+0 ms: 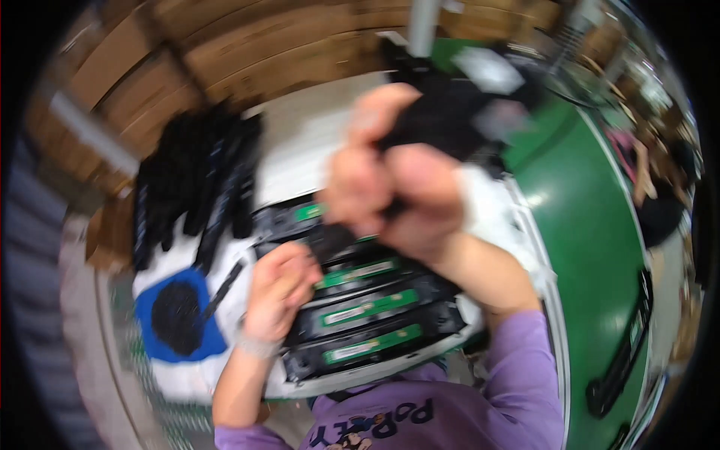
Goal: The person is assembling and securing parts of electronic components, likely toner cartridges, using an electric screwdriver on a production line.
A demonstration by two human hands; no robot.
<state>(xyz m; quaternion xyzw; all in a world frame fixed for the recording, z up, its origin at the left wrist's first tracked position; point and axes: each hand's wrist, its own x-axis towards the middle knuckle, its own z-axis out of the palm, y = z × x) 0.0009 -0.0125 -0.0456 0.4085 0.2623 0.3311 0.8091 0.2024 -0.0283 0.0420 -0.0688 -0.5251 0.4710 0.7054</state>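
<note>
My right hand (401,176) is raised high over the table, smeared by motion. Its fingers are curled, with something dark showing between them that I cannot make out. Lower and to the left, my left hand (279,289) has its fingers drawn together beside a row of long black housings (442,319), and what it may hold is hidden. Green circuit boards (371,307) with white labels lie in these housings. Behind the right hand is a blurred black mass (442,116) whose kind does not show.
A blue square (217,341) bears a heap of small black pieces (177,315) at left. Long black parts (199,169) are piled at the back left. Cardboard boxes (277,56) line the back. Right of the table, a black bar-shaped part (626,349) lies by the green floor (570,202).
</note>
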